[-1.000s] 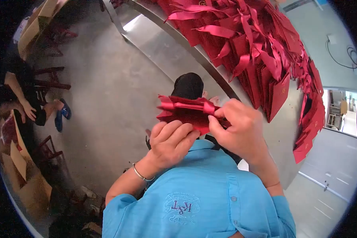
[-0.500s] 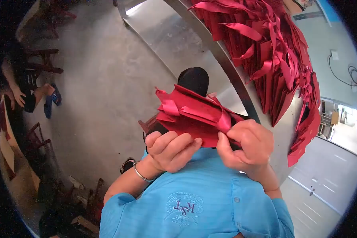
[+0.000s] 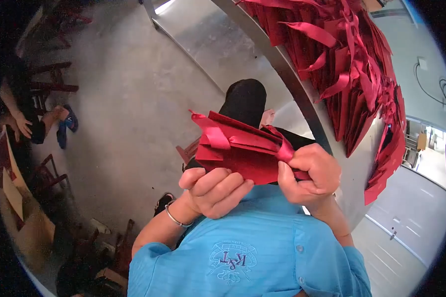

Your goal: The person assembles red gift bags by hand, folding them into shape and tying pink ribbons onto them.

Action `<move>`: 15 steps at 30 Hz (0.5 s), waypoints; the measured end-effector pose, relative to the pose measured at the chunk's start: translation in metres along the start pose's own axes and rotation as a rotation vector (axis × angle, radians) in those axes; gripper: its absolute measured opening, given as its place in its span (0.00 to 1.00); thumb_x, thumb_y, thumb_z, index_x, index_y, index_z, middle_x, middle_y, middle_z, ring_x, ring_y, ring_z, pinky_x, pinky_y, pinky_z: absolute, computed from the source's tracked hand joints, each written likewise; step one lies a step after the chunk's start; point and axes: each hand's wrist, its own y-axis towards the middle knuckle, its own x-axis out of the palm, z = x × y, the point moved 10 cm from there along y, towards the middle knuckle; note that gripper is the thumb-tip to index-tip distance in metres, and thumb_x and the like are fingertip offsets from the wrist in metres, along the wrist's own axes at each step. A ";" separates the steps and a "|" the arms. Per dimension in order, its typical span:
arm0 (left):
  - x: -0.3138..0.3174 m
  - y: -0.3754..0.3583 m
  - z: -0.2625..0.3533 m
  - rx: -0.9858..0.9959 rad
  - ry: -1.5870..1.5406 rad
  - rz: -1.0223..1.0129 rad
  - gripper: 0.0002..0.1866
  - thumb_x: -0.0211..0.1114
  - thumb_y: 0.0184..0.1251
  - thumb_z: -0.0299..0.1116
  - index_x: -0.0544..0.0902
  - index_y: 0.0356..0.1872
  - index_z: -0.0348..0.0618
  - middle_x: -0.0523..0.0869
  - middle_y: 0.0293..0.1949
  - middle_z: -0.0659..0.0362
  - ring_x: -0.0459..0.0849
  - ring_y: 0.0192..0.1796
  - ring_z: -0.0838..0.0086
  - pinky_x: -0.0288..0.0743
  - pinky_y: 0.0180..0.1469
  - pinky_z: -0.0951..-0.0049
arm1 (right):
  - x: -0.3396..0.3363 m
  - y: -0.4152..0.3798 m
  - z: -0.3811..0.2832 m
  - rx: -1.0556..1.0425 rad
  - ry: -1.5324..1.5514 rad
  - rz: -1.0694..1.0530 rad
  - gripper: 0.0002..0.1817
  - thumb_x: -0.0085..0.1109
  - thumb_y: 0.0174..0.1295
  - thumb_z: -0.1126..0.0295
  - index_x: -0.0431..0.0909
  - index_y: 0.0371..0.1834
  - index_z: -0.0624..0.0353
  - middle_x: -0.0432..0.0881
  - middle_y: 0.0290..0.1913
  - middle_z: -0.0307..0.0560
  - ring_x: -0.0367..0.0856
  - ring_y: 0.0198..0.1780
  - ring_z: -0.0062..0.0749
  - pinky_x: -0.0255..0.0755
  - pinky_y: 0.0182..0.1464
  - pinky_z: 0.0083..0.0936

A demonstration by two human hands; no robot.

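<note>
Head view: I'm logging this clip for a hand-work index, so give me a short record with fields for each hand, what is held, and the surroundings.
left hand: closed on the lower edge of the red bag
right hand: pinches the bag's ribbon end
red bag: flat, folded, ribbons across the top, held above the lap
wrist: bracelet on the left
shirt: blue, with a stitched logo
table: metal, bears a pile of red bags with loose ribbons
floor: grey concrete
other person: at the far left, one hand showing
</note>
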 end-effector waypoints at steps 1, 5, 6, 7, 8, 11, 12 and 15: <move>0.001 -0.001 0.000 -0.001 0.000 -0.007 0.11 0.63 0.45 0.37 0.87 0.33 0.55 0.82 0.35 0.71 0.75 0.38 0.80 0.55 0.50 0.69 | 0.000 0.000 0.001 -0.020 -0.008 0.019 0.10 0.67 0.39 0.83 0.75 0.22 0.59 0.78 0.22 0.45 0.78 0.23 0.34 0.71 0.24 0.24; 0.006 -0.005 0.001 0.018 -0.052 -0.047 0.12 0.62 0.45 0.38 0.86 0.33 0.55 0.83 0.35 0.70 0.77 0.38 0.80 0.56 0.50 0.68 | 0.002 -0.003 0.007 -0.031 -0.001 0.053 0.10 0.67 0.39 0.83 0.75 0.21 0.60 0.78 0.22 0.45 0.78 0.22 0.34 0.71 0.24 0.24; 0.006 -0.005 0.000 0.023 -0.055 -0.046 0.12 0.62 0.44 0.38 0.86 0.32 0.54 0.83 0.35 0.70 0.77 0.38 0.80 0.56 0.50 0.68 | 0.003 -0.003 0.008 -0.026 0.000 0.056 0.10 0.67 0.39 0.83 0.75 0.21 0.60 0.78 0.22 0.45 0.78 0.22 0.34 0.71 0.24 0.24; 0.007 -0.004 0.001 0.026 -0.057 -0.050 0.12 0.62 0.44 0.38 0.86 0.32 0.54 0.83 0.35 0.70 0.77 0.38 0.80 0.56 0.50 0.68 | 0.004 -0.003 0.011 -0.006 0.001 0.049 0.09 0.67 0.39 0.83 0.75 0.20 0.60 0.78 0.22 0.46 0.78 0.22 0.35 0.71 0.24 0.24; 0.009 -0.003 0.000 0.023 -0.050 -0.057 0.12 0.62 0.44 0.38 0.86 0.32 0.54 0.83 0.35 0.70 0.77 0.38 0.80 0.56 0.50 0.68 | 0.005 -0.002 0.013 0.013 0.003 0.041 0.09 0.67 0.39 0.83 0.75 0.20 0.60 0.78 0.21 0.46 0.78 0.22 0.35 0.70 0.24 0.24; 0.010 -0.003 0.000 0.026 -0.050 -0.068 0.13 0.62 0.42 0.38 0.86 0.32 0.53 0.83 0.35 0.69 0.77 0.38 0.79 0.56 0.50 0.68 | 0.008 0.002 0.018 0.028 0.055 0.042 0.09 0.67 0.39 0.83 0.75 0.19 0.61 0.77 0.21 0.46 0.77 0.21 0.33 0.68 0.23 0.22; 0.011 -0.003 0.001 0.029 -0.055 -0.070 0.13 0.62 0.42 0.38 0.86 0.32 0.53 0.83 0.35 0.69 0.77 0.38 0.79 0.56 0.50 0.68 | 0.008 0.002 0.020 0.032 0.055 0.044 0.09 0.67 0.39 0.83 0.75 0.19 0.61 0.77 0.21 0.46 0.77 0.21 0.33 0.68 0.23 0.22; 0.013 -0.004 0.002 0.043 -0.076 -0.075 0.13 0.62 0.41 0.38 0.86 0.32 0.52 0.83 0.35 0.68 0.77 0.39 0.78 0.58 0.49 0.68 | 0.011 0.001 0.030 0.106 0.145 0.041 0.09 0.68 0.38 0.83 0.75 0.20 0.62 0.77 0.21 0.46 0.75 0.21 0.28 0.65 0.22 0.20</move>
